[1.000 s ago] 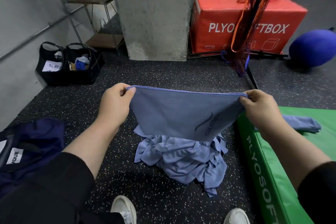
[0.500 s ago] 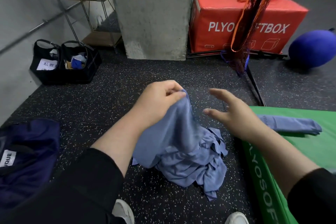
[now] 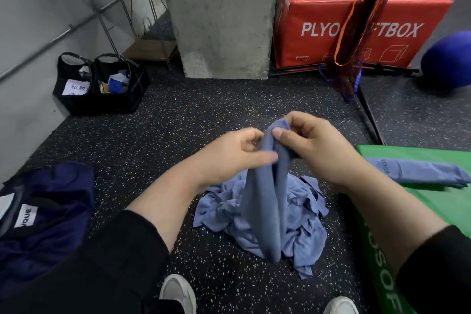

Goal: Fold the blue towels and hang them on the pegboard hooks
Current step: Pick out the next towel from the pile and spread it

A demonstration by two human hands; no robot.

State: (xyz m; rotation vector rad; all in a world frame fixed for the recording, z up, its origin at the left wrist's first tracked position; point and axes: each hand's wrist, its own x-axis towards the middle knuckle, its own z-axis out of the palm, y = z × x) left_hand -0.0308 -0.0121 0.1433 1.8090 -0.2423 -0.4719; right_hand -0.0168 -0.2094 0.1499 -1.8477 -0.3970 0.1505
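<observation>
A blue towel (image 3: 267, 211) hangs doubled over in front of me, its top pinched by both hands. My left hand (image 3: 234, 153) grips it from the left, and my right hand (image 3: 313, 145) pinches its upper edge from the right. Under it, a heap of crumpled blue towels (image 3: 300, 234) lies on the speckled black floor. One folded blue towel (image 3: 418, 171) rests on the green mat (image 3: 433, 209) to my right. No pegboard is in view.
A concrete pillar (image 3: 221, 15) stands ahead, with a red plyo box (image 3: 318, 20) and a hanging net bag (image 3: 356, 28) to its right. Black baskets (image 3: 102, 84) sit at the left wall below a wire shelf. A dark blue bag (image 3: 43, 211) lies near left, a blue ball (image 3: 448, 58) far right.
A second ago both hands held the towel stretched wide. The left hand then brought its corner across while the right let go, and now both hands pinch the doubled towel's top together.
</observation>
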